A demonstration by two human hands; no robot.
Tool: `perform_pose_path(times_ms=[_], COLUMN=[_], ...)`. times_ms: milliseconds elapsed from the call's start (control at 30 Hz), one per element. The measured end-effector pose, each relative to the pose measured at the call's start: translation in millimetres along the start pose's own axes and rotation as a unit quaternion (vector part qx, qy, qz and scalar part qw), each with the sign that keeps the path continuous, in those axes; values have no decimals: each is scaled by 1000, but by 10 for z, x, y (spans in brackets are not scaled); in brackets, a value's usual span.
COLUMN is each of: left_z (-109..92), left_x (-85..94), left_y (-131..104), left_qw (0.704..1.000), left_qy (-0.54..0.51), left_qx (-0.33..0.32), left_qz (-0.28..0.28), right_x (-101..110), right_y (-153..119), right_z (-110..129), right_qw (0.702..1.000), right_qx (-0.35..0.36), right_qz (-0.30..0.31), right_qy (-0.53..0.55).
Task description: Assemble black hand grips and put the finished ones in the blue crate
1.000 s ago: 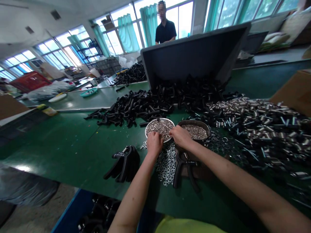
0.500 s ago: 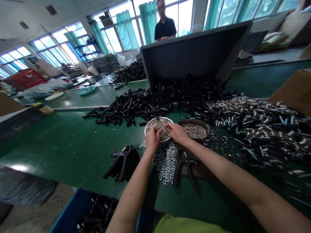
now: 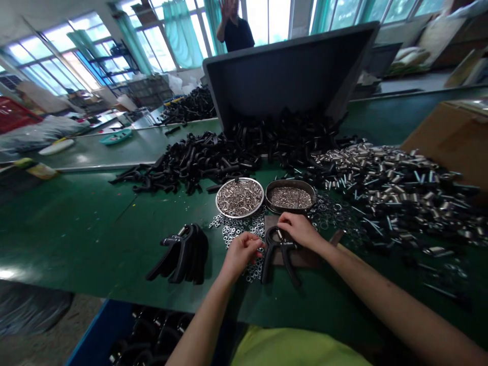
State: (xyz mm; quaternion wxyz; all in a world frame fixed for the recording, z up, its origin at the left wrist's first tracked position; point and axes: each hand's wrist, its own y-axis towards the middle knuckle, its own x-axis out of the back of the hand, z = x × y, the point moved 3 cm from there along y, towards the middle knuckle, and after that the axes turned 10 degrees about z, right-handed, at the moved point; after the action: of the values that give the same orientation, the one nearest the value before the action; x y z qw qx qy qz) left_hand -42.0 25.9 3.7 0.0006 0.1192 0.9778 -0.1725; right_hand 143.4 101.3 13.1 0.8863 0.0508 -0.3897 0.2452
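A black hand grip strengthener (image 3: 288,264) with a metal spring lies on a dark brown block (image 3: 307,258), its handles spread towards me. My right hand (image 3: 299,230) is at its upper end, thumb and fingers pinched together beside the spring; whatever is between them is too small to make out. Left of the grip, my left hand (image 3: 244,253) hovers over loose metal nuts (image 3: 233,232) with its fingertips closed; what they hold is not clear. Beyond the hands stand a round dish (image 3: 218,201) of small metal pins and an oval tin (image 3: 269,202) of tiny metal parts.
Several finished-looking black grips (image 3: 186,254) stand together at left. Black handles (image 3: 198,157) are heaped at the back, spilling from a tipped grey bin (image 3: 282,76). Springs and screws (image 3: 396,178) cover the right, near a cardboard box (image 3: 450,132). A person (image 3: 238,34) stands behind the bin.
Both hands have left the round dish and come nearer me. The right is now at the grip, the left over the nuts. The person behind has raised a hand. My view has shifted.
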Motion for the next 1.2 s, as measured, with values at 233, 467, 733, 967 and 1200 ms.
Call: perform_pose_path(times_ms=[233, 467, 733, 967, 1200], left_z=[-132, -170, -158, -104, -83], left_x=[-138, -331, -458, -507, -531], left_y=[72, 223, 192, 122, 23], left_qw=[969, 896, 782, 724, 701], left_qy=[232, 428, 598, 647, 671], left_qx=[-73, -114, -177, -235, -232], left_qz=[-33, -38, -11, -37, -61], right_x=[-65, 86, 373, 391, 237], right_y=[-44, -378, -1679, -1663, -880], right_z=[125, 80, -884, -671, 48], right_qw=[992, 977, 949, 970, 998], right_qx=[5, 59, -150, -193, -11], right_qz=[6, -13, -71, -91, -61], right_qy=[-125, -203, -269, -116, -27])
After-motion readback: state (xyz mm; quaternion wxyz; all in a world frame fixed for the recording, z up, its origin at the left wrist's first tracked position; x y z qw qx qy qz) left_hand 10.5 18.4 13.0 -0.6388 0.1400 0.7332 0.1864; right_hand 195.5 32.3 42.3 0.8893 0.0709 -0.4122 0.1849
